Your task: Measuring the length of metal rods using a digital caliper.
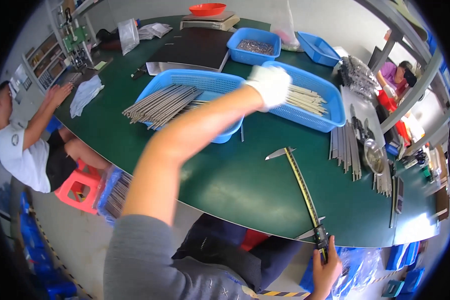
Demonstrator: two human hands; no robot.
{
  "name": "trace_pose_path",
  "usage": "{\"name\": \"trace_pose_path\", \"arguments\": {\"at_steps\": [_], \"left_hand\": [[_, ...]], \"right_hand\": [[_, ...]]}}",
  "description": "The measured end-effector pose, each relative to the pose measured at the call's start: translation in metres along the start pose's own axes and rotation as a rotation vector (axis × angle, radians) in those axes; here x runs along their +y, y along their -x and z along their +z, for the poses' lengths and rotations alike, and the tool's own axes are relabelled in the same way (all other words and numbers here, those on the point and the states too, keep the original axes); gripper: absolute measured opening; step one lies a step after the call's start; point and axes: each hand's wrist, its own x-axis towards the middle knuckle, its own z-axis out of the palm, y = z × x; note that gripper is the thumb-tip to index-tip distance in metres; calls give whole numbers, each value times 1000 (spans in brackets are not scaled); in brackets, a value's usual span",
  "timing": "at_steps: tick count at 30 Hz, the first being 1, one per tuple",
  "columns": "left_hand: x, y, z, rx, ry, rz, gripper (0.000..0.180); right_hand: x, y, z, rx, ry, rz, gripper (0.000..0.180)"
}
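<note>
The right hand point(327, 267) wraps its grip round the caliper point(305, 190) at the surface point(235, 190) edge, best steadied while the left hand point(269, 87), grip too blurred to tell, treats basketed pale rods point(307, 101) gently.

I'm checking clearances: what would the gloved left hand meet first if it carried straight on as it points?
Probably the right-hand blue basket, at its far wall or the pale rods inside; the left hand is blurred, so its height is unclear.

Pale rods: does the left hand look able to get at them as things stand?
Probably yes: the left hand appears over the open blue basket, near the pale rods, and nothing else visibly covers them.
</note>
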Motion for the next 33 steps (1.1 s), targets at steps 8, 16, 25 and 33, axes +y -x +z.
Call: {"name": "trace_pose_path", "arguments": {"at_steps": [8,16,25,33], "left_hand": [[-104,128,-2,-316,-294,-417,30],[-114,117,-26,-344,-186,-301,29],[52,152,-24,184,227,638,26],[119,168,49,381,566,845,10]], "right_hand": [[-4,-4,-1,-7,-65,-44,55],[-18,-5,-3,8,-95,-29,56],[-25,16,-7,51,-69,181,51],[-22,28,-11,23,-77,183,45]]}}
